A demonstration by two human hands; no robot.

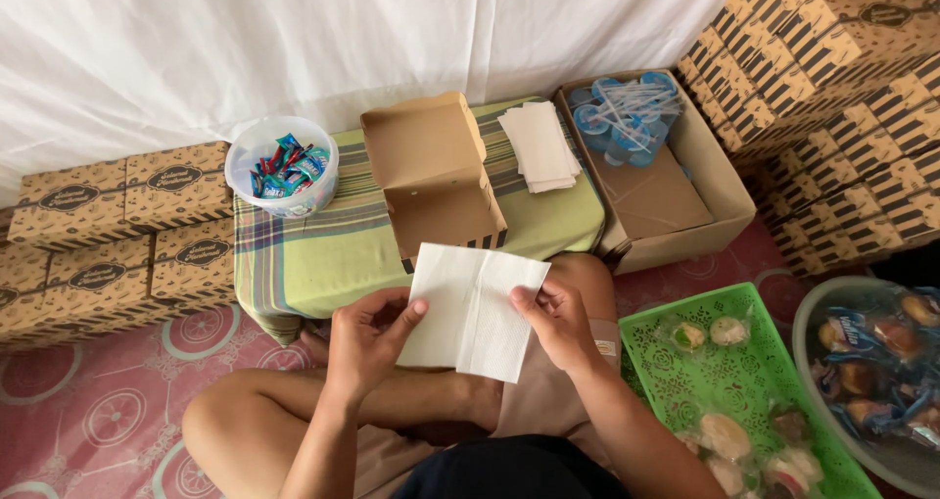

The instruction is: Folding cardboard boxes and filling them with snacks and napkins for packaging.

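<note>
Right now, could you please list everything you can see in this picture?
paper sheet: one, white, held in both hands
open box: one, brown, on the low table
low table: one, green checked cloth
napkin stack: one, white, on the table
candy tub: one, clear, table's left end
carton of cups: one, brown, right of the table
green tray: one, wrapped snacks inside
basin: one, wrapped cakes, far right
closed boxes: many, patterned brown, both sides
left hand: holds the sheet's left edge
right hand: holds its right edge
</note>
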